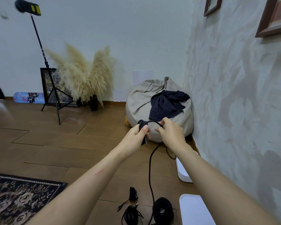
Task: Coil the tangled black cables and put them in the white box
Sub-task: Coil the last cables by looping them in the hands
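Observation:
My left hand (137,133) grips a small bundle of black cable (142,123) held out in front of me. My right hand (170,131) pinches the arc of that cable where it leaves the bundle. From my hands the cable's loose length (150,168) hangs down to the wooden floor. Two coiled black cables (163,210) (131,215) and a small black adapter (133,193) lie on the floor below. The white box (182,173) stands by the wall, partly hidden by my right forearm. A white lid (195,210) lies nearer me.
A beige bean bag (139,101) with a dark cloth on it fills the corner ahead. A light stand tripod (53,95), pampas grass in dark vases (84,75) and framed pictures stand at the back left. A patterned rug (18,197) lies at lower left. The wall runs along the right.

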A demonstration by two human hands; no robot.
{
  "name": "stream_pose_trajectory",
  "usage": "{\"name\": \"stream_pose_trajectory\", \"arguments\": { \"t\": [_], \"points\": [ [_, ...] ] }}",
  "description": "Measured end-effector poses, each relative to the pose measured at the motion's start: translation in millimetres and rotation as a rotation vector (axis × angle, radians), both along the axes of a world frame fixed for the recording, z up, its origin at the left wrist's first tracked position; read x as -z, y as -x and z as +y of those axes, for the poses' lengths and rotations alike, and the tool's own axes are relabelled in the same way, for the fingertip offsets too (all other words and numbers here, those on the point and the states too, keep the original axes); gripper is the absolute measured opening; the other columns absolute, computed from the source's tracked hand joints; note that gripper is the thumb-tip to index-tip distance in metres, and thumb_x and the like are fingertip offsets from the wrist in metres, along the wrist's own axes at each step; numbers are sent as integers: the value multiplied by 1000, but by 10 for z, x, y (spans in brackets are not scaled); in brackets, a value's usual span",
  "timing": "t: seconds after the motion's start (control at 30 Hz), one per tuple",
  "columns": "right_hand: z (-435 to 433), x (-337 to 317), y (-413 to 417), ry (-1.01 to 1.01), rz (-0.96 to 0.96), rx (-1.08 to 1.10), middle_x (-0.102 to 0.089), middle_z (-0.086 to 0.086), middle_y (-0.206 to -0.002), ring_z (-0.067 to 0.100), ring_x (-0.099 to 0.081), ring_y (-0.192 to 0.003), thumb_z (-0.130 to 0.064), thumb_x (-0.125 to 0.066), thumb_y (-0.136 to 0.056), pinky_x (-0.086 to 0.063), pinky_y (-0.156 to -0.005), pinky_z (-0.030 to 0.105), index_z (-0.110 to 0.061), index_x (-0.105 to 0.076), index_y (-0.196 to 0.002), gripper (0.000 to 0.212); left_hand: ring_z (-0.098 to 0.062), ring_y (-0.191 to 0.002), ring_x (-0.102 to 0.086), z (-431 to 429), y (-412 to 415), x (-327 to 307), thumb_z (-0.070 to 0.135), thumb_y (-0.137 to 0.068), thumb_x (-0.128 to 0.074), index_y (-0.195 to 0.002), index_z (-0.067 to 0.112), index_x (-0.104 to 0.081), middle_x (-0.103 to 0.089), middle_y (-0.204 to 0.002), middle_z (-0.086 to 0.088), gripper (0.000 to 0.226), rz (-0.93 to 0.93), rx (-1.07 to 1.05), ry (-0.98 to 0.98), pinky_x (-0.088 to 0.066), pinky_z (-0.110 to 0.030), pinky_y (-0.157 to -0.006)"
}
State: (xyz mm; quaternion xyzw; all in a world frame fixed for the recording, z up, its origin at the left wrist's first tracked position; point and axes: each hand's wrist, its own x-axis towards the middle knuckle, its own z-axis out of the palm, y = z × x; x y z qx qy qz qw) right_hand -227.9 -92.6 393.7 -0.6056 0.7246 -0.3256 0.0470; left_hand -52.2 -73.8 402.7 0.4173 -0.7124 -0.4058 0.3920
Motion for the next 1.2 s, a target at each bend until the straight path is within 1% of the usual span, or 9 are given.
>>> {"name": "stream_pose_trajectory", "arguments": {
  "t": [0.07,0.2,0.3,0.47,0.6,0.7,0.93,1.07,1.2],
  "points": [
    [-1,4,4,7,-58,-23,-68,4,-95,28,-62,-92,-39,-56,-102,-49,-75,38,-22,-56,-112,20,-16,-98,-64,-4,6,4,39,-110,-38,-103,24,-62,-67,-87,9,30,2,0,7,-50,-45,-99],
    [-4,-66,26,43,-480,-152,-71,0,-85,20,-67,-85,-33,-60,-102,-52,-74,34,-20,-60,-106,13,-18,-98,-65,-22,11,-8,39,-111,-39,-105,22,-63,-68,-89,7,30,33,-5,2,-50,-46,-100],
    [-62,-239,90,137,-648,-188,-70,0,-78,19,-67,-76,-29,-68,-97,-56,-79,38,-23,-62,-93,10,-24,-103,-67,-39,36,-47,41,-110,-40,-106,20,-64,-69,-83,12,32,72,-20,-17,-49,-49,-103],
    [-170,-947,251,301,-449,-190,-68,-5,-72,15,-65,-72,-35,-77,-87,-51,-70,35,-29,-64,-83,15,-21,-94,-65,-133,144,-386,56,-94,-43,-102,19,-64,-68,-79,13,43,157,-34,-7,-49,-50,-102],
    [-289,-1782,338,392,-364,-202,-68,-6,-76,11,-61,-71,-34,-78,-86,-46,-68,30,-28,-64,-85,15,-19,-92,-64,-334,318,-960,45,-106,-45,-101,18,-62,-67,-81,6,33,230,-36,49,-48,-45,-99],
    [-355,-2410,417,476,-330,-211,-71,-4,-81,15,-68,-80,-37,-76,-86,-53,-76,33,-27,-67,-92,15,-21,-94,-66,-480,455,-1528,49,-104,-46,-96,21,-64,-68,-78,9,34,259,-25,127,-47,-43,-96],
    [-269,-3587,465,669,-240,-257,-72,-1,-86,19,-70,-86,-43,-75,-84,-57,-85,42,-32,-65,-88,15,-18,-86,-61,-469,576,-2584,34,-111,-42,-100,16,-61,-64,-81,2,28,344,33,293,-47,-33,-81],
    [-222,-3504,432,643,-194,-257,-72,0,-86,22,-70,-85,-44,-73,-87,-57,-84,44,-34,-63,-86,14,-19,-85,-62,-411,535,-2538,34,-111,-42,-100,16,-61,-64,-81,2,29,354,36,307,-47,-34,-78],
    [-233,-2714,395,383,-58,-214,-70,-3,-92,21,-64,-88,-51,-69,-90,-50,-83,36,-28,-68,-99,24,-22,-85,-61,-383,433,-1956,33,-111,-40,-99,15,-62,-64,-80,1,31,318,14,226,-45,-37,-82]
  ]
}}
